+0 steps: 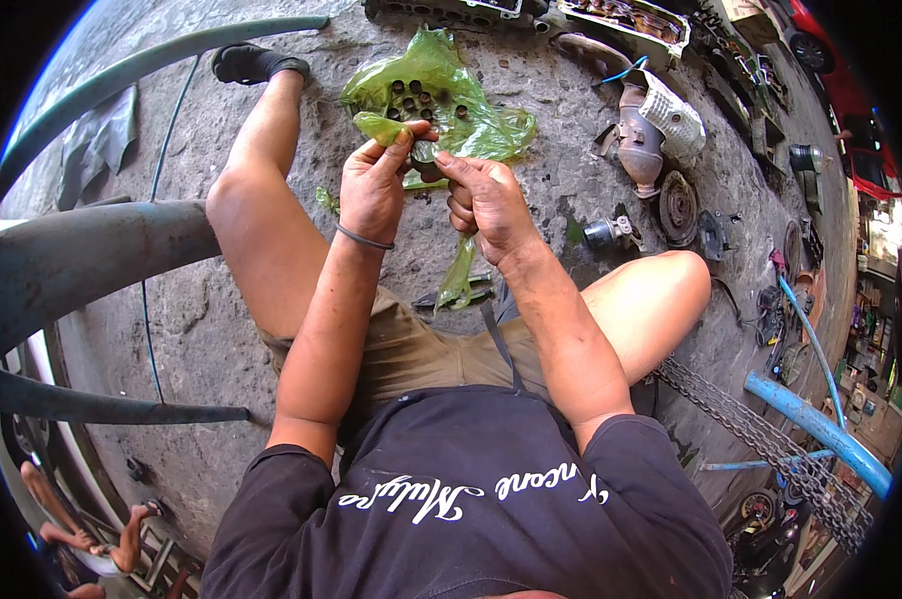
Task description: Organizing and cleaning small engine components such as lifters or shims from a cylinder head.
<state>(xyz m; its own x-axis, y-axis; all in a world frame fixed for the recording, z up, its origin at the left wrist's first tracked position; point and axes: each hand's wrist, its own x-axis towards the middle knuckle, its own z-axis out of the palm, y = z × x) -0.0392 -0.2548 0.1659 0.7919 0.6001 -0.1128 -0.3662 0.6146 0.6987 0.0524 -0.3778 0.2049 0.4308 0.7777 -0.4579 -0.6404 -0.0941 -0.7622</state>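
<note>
A crumpled green plastic bag (pixel 511 128) lies spread on the ground ahead of me. Several small dark cylindrical metal parts (pixel 398 87) sit on it. My left hand (pixel 374 190) is closed in a pinch on a piece of green plastic (pixel 379 127), which sticks up past the fingertips. Close beside it, my right hand (pixel 496 208) is closed too, thumb and forefinger together. A strip of green plastic (pixel 458 277) hangs below its curled fingers. Between the fingertips of both hands shows a small shiny greyish piece (pixel 426 152), too small to make out clearly.
Blue metal stand legs (pixel 91 262) reach in from the left. To the right are a rusty exhaust part (pixel 640 140), a round toothed disc (pixel 678 208) and a chain (pixel 760 439) near a blue pipe (pixel 820 431). Engine parts (pixel 630 22) lie at the far edge.
</note>
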